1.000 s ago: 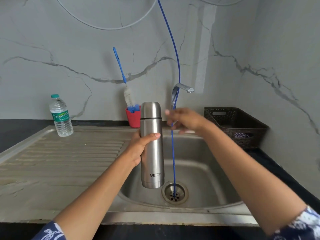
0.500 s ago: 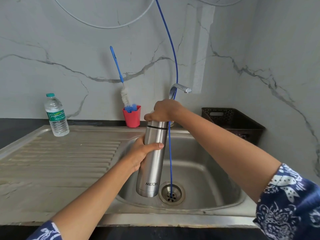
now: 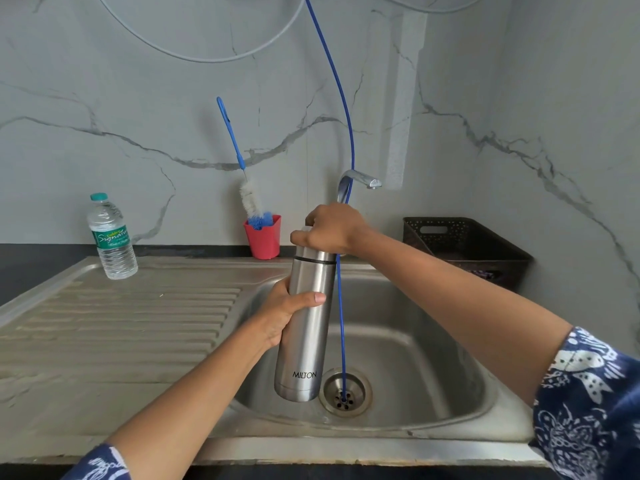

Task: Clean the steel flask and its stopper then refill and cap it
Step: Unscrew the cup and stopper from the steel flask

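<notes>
Bearing "MILTON": gripped steel flask [image 3: 305, 344]

Steel flask [image 3: 304, 327] over the sink [image 3: 433, 358], left hand [image 3: 284, 315] round its body, right hand [image 3: 332, 230] atop.

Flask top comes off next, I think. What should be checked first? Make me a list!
1. The left hand grips the steel flask by its body: ok.
2. The right hand is curled over the cap: ok.
3. The flask is held above the sink, so spills land there: ok.
4. The blue hose is clear of the flask: cannot tell; it hangs right beside it.
5. The bottle brush waits in the red cup: ok.
6. The flask is empty inside: cannot tell, cap on.
</notes>
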Action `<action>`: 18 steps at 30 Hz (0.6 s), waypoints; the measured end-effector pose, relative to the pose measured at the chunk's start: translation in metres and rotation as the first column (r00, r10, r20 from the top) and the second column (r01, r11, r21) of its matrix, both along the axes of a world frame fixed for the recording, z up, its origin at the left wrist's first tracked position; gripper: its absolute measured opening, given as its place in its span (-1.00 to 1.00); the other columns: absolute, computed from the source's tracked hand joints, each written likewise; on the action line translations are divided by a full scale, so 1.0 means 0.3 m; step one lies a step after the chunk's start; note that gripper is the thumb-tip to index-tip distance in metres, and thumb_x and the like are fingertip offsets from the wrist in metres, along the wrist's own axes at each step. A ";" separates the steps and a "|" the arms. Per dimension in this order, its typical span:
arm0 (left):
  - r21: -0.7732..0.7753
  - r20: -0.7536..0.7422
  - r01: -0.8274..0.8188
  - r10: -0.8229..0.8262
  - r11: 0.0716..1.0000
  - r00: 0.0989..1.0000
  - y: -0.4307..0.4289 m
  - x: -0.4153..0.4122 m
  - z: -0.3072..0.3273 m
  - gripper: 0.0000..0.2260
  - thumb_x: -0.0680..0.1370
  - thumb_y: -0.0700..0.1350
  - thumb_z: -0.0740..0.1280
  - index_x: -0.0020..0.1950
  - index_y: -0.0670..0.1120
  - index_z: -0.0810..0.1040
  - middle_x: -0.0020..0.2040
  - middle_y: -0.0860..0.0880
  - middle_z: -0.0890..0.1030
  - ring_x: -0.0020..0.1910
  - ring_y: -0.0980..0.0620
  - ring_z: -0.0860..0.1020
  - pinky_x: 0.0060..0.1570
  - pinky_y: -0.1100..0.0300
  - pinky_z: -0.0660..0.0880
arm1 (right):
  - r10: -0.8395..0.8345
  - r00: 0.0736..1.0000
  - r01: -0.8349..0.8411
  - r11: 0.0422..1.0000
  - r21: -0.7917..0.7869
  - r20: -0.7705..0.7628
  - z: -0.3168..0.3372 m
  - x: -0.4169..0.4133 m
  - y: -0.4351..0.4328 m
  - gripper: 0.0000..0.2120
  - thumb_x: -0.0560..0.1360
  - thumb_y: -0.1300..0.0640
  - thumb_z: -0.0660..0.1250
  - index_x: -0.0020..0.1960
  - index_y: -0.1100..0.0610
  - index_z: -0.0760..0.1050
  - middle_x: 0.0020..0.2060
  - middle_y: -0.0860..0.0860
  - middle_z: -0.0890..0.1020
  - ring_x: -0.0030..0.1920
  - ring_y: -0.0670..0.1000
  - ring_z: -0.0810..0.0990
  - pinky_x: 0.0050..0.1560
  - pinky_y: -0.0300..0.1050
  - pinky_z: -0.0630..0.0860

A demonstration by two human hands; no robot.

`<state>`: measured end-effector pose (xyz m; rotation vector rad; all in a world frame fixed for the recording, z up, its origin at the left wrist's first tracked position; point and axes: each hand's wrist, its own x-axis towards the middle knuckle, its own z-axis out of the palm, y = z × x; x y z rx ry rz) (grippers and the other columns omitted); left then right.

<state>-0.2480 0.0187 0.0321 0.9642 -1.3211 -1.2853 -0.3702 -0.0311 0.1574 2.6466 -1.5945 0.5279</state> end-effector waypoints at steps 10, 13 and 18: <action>-0.026 0.017 0.017 -0.016 1.000 1.000 -0.011 0.023 0.028 -0.35 0.12 0.01 0.52 0.17 -0.15 0.52 -0.10 -0.10 0.66 -0.11 -0.06 0.63 -0.09 0.02 0.58 | 0.289 0.946 -0.324 0.835 0.445 0.146 0.122 -0.102 -0.005 -0.28 0.31 -0.40 0.32 0.32 -0.01 0.39 0.17 -0.03 0.52 0.11 0.03 0.54 -0.03 0.02 0.63; -0.021 0.098 -0.007 0.009 1.000 0.995 -0.010 0.033 0.018 -0.33 0.08 0.06 0.53 0.15 -0.10 0.52 -0.11 -0.05 0.67 -0.10 -0.02 0.64 -0.09 0.09 0.58 | 0.144 0.942 -0.282 0.832 0.478 0.304 0.124 -0.148 -0.005 -0.33 0.45 -0.35 0.11 0.42 0.02 0.26 0.24 0.03 0.50 0.05 0.03 0.60 -0.11 0.01 0.63; -0.034 0.148 0.000 0.005 0.999 0.989 0.001 0.014 0.019 -0.33 0.07 0.08 0.53 0.15 0.01 0.50 -0.06 0.01 0.68 -0.06 0.05 0.65 -0.18 0.24 0.56 | 0.131 0.987 -0.161 0.831 0.532 0.093 0.059 -0.108 0.019 -0.20 0.35 -0.31 0.39 0.45 -0.01 0.19 0.20 0.04 0.49 -0.06 0.04 0.65 -0.19 -0.06 0.64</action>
